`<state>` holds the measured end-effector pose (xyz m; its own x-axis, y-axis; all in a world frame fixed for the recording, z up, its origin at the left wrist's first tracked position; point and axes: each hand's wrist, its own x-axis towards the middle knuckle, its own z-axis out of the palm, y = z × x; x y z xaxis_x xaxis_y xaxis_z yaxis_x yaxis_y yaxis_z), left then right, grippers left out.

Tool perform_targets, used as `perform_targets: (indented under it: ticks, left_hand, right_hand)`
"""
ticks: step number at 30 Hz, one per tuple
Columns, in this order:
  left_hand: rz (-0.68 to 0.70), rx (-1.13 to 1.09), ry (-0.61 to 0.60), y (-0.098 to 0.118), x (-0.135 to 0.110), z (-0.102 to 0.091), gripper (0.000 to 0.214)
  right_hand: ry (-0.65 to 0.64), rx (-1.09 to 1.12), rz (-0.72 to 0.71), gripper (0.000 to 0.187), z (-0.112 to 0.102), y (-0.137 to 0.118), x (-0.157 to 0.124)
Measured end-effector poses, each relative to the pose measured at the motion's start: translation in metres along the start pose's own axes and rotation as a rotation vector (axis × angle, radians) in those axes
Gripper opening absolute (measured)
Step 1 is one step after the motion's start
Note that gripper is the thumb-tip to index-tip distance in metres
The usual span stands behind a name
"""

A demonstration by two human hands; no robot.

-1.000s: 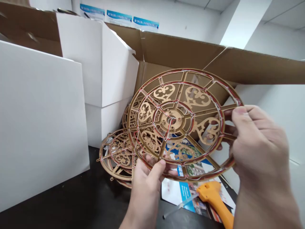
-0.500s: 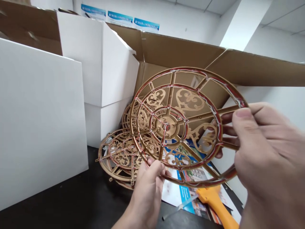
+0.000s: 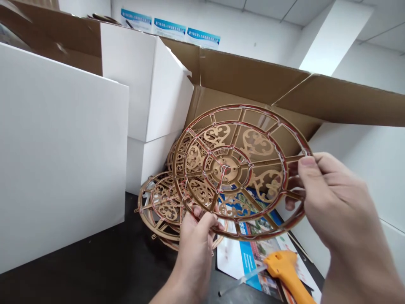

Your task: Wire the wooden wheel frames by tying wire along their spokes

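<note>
Holding gold wheel (image 3: pixel 226 166) before open carton (image 3: pixel 253 78)

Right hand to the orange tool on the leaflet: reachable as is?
Probably not yet: the right hand pinches the gold openwork disc. The orange tool lies uncovered just below it.

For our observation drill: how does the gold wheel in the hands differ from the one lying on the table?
The held wheel is tilted up in the air, its rim gripped by the left hand and right hand; the table wheel lies flat on a stack on the table. The held wheel shows nearly whole; the table wheel is partly hidden behind it. Both are gold openwork with spokes and red wiring.
</note>
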<state>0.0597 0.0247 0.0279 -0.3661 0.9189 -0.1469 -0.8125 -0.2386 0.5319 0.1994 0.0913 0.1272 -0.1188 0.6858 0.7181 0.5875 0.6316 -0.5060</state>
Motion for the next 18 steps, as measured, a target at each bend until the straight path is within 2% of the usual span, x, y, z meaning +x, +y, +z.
perform_targets:
  ticks: [3, 9, 18]
  left_hand:
    - [0.016, 0.015, 0.017, -0.001, -0.001, -0.002, 0.021]
    - [0.029, 0.055, 0.002, -0.002, 0.001, -0.002, 0.017]
    - [0.003, 0.071, 0.024, -0.001, 0.002, -0.004, 0.023]
  right_hand:
    - [-0.003, -0.106, 0.081, 0.044, -0.003, -0.002, 0.002]
    - [-0.058, -0.244, 0.088, 0.048, -0.012, 0.002, 0.004]
    - [-0.174, -0.163, 0.126, 0.053, -0.022, 0.005, 0.002]
